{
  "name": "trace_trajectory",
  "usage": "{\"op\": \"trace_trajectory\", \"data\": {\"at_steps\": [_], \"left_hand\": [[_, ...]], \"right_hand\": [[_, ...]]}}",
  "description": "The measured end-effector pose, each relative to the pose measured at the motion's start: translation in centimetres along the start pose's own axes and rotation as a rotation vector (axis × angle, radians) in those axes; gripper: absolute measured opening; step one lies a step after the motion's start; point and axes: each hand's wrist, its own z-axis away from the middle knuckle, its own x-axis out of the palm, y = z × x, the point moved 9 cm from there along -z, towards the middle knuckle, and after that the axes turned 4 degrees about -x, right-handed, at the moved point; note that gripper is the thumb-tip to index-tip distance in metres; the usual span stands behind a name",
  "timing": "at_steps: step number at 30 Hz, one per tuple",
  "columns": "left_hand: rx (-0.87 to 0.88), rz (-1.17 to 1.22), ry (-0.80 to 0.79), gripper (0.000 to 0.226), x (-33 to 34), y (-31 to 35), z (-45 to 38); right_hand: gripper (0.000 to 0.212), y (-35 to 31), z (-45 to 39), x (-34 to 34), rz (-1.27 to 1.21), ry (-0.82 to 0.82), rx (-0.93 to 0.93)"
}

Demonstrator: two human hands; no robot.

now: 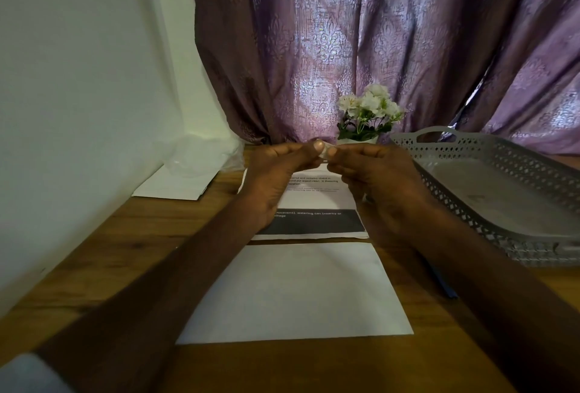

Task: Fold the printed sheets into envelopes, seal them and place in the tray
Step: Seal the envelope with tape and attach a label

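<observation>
Fingertips of both my hands meet above the printed sheet (317,204), pinching a small pale, translucent piece (324,151) between them; what it is I cannot tell. My left hand (273,179) holds its left end with thumb and forefinger, the other fingers curled beneath. My right hand (381,179) pinches its right end in the same manner. Both hands are raised off the wooden table (94,254), and neither touches the paper.

The printed sheet lies flat below the hands, text lines uppermost and a dark band with white lettering near its closer edge. Just nearer me than that sheet lies a blank white envelope (298,292), flat. Left of the printed sheet, against the white wall (78,78), lies more white paper (179,185) under clear plastic wrap (201,154). Right of the sheet sits the grey perforated tray (514,204). Beyond the sheet stands a small pot of white flowers (370,110) before a purple curtain (345,31).
</observation>
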Motion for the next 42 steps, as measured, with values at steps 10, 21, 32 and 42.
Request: {"op": "trace_trajectory", "data": {"at_steps": [10,21,32,42], "left_hand": [[0.028,-0.120,0.012,0.017,0.3,0.4,0.1],[0.017,-0.253,-0.132,0.030,0.8,0.9,0.2],[0.018,-0.263,-0.101,0.006,0.4,0.8,0.4],[0.065,-0.267,-0.073,0.011,0.7,0.9,0.2]], "right_hand": [[0.006,1.2,-0.2,-0.3,-0.066,0.057,0.119],[0.009,0.1,0.5,-1.0,-0.009,0.083,0.107],[0.017,-1.1,0.6,-0.4,0.258,0.056,-0.017],[0.023,-1.4,0.6,-1.1,0.335,0.169,-0.073]]}}
